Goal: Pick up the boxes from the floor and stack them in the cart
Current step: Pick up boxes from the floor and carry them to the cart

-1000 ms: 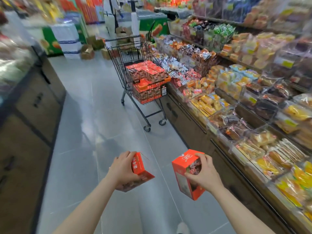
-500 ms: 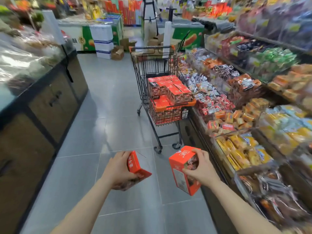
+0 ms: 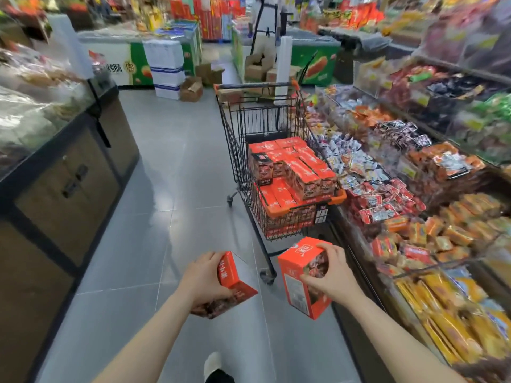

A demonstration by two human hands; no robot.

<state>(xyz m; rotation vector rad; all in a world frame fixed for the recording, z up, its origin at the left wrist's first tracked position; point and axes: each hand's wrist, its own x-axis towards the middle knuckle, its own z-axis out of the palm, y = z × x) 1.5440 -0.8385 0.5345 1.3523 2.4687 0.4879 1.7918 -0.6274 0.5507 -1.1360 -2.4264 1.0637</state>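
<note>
While cart (image 3: pixel 265 128) sits stacked, hands grip one orange box each: left (image 3: pixel 231 283), right (image 3: pixel 301 277).

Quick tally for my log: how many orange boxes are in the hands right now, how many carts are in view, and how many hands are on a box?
Orange boxes in hand: 2, one in the left hand as the left box, one in the right hand as the right box
Carts: 1, the cart, already holding stacked boxes too blurred to count
Hands on a box: 2
Total: 5

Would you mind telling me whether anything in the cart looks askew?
Yes: the top layer of boxes in the cart lies unevenly, some upright, some flat, and overhangs the lower layer toward the shelf side.
</note>
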